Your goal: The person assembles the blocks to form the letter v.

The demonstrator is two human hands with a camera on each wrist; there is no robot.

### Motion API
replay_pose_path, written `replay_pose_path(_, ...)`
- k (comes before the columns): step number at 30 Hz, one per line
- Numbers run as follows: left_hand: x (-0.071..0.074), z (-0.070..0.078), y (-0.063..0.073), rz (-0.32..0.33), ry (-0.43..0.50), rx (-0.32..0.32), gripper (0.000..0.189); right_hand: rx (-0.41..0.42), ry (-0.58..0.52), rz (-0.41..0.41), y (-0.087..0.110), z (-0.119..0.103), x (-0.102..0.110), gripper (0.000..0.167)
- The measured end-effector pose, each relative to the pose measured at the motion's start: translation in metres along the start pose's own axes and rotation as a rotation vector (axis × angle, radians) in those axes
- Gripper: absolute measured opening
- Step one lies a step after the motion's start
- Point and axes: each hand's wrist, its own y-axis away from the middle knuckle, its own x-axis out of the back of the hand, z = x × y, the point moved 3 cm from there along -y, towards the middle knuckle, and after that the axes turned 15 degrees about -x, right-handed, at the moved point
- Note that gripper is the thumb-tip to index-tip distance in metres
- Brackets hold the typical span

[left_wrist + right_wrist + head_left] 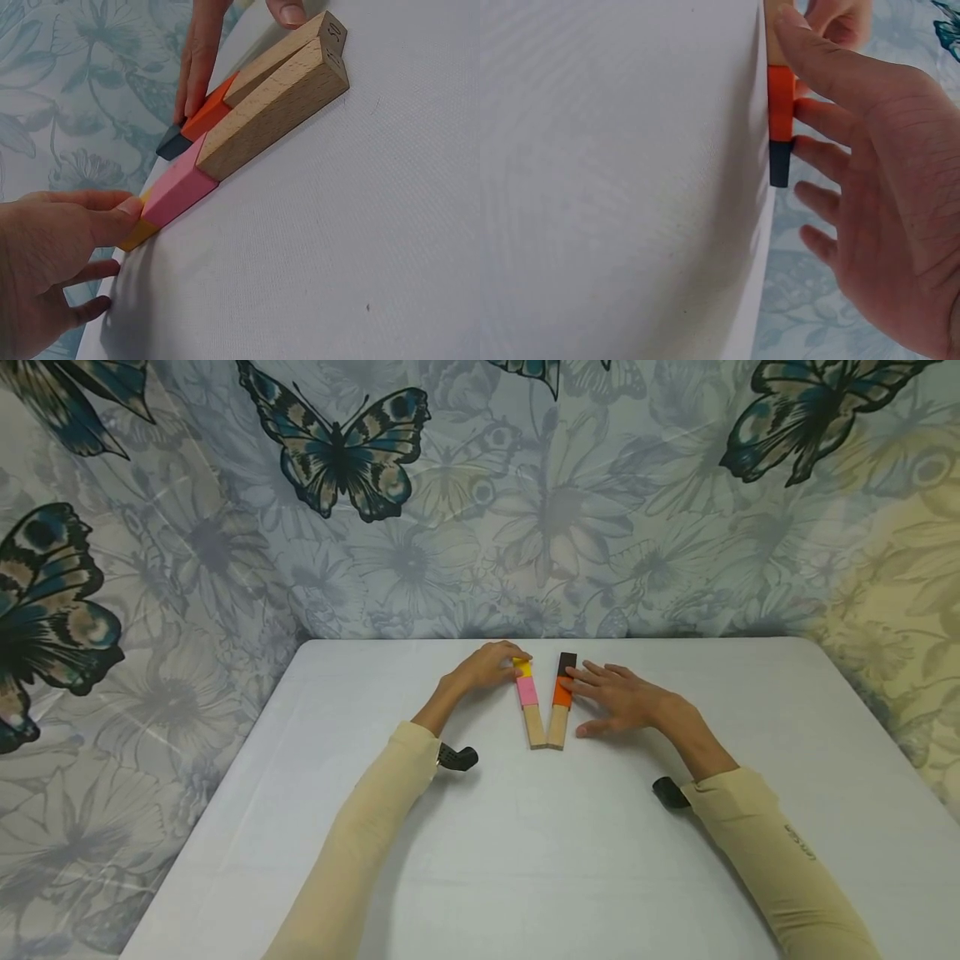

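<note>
Two rows of blocks lie on the white table, forming a narrow V whose near ends meet. The left row runs from a plain wooden block [535,727] through a pink block [528,691] to a yellow block [522,667] at its far end. My left hand [491,664] pinches that yellow block between thumb and index finger, the other fingers spread. In the right row, a second wooden block [557,728] is followed by an orange block [562,692] and a black block [567,662]. My right hand [626,697] lies alongside with extended fingers, fingertips at the orange and black blocks.
The white-covered table [540,852] ends just beyond the blocks, against a butterfly-and-flower patterned backdrop [480,552]. A black device [458,758] sticks out at the left cuff, another device [670,792] at the right cuff. Printed digits show on the wooden blocks' near ends.
</note>
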Motion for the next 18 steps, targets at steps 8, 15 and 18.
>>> replay_pose_path(8, 0.0000, 0.0029, -0.0005, -0.001, 0.016, 0.014, 0.042, -0.011, 0.010, 0.032, 0.0001, 0.0038, 0.0021, 0.089)
replay_pose_path(15, -0.0009, 0.0037, -0.0006, 0.001, 0.010, 0.015, 0.042, -0.021, 0.000, 0.037, 0.0007, 0.0049, 0.0003, 0.089)
replay_pose_path(18, -0.0007, 0.0042, -0.0011, -0.005, -0.002, 0.005, 0.041, -0.025, -0.001, 0.035, 0.0006, 0.0058, -0.0006, 0.089)
